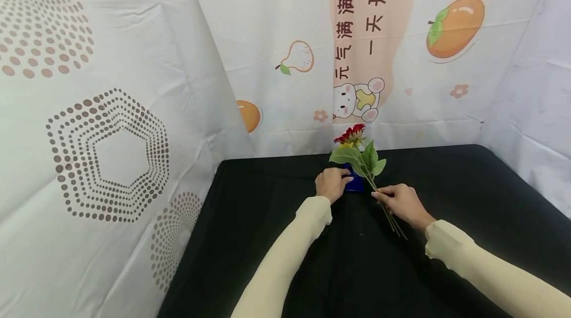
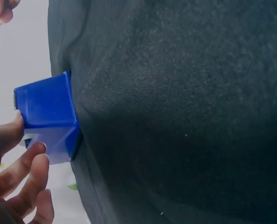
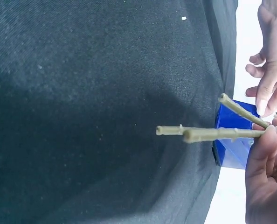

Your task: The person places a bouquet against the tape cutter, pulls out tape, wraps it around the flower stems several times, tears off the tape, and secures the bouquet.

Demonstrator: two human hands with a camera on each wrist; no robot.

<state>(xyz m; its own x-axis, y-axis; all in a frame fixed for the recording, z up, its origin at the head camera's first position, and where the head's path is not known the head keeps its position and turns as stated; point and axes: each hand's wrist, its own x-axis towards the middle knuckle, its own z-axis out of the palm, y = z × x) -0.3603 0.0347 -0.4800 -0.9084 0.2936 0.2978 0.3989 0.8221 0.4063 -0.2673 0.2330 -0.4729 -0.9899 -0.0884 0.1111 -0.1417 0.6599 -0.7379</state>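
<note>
Near the back of the table stands a small blue square-sided pot (image 1: 355, 184), its smooth walls plain in the left wrist view. My left hand (image 1: 331, 183) holds it at the rim, with the thumb (image 2: 12, 133) on one side and curled fingers close to another wall. In my right hand (image 1: 401, 203), thumb and fingers pinch the stems (image 1: 389, 215) of a bunch of artificial-looking flowers. Its red flower heads (image 1: 351, 133), a bit of yellow and green leaves (image 1: 369, 157) lean over the pot. The cut stem ends (image 3: 190, 135) point back toward me. The pot's opening is hidden in the head view.
Black cloth (image 1: 263, 219) covers the table, slightly creased. Behind it hangs a white curtain (image 1: 285, 100) printed with fruit and writing; another dotted white curtain (image 1: 129, 159) hangs along the left. White fabric (image 1: 535, 125) also borders the right side.
</note>
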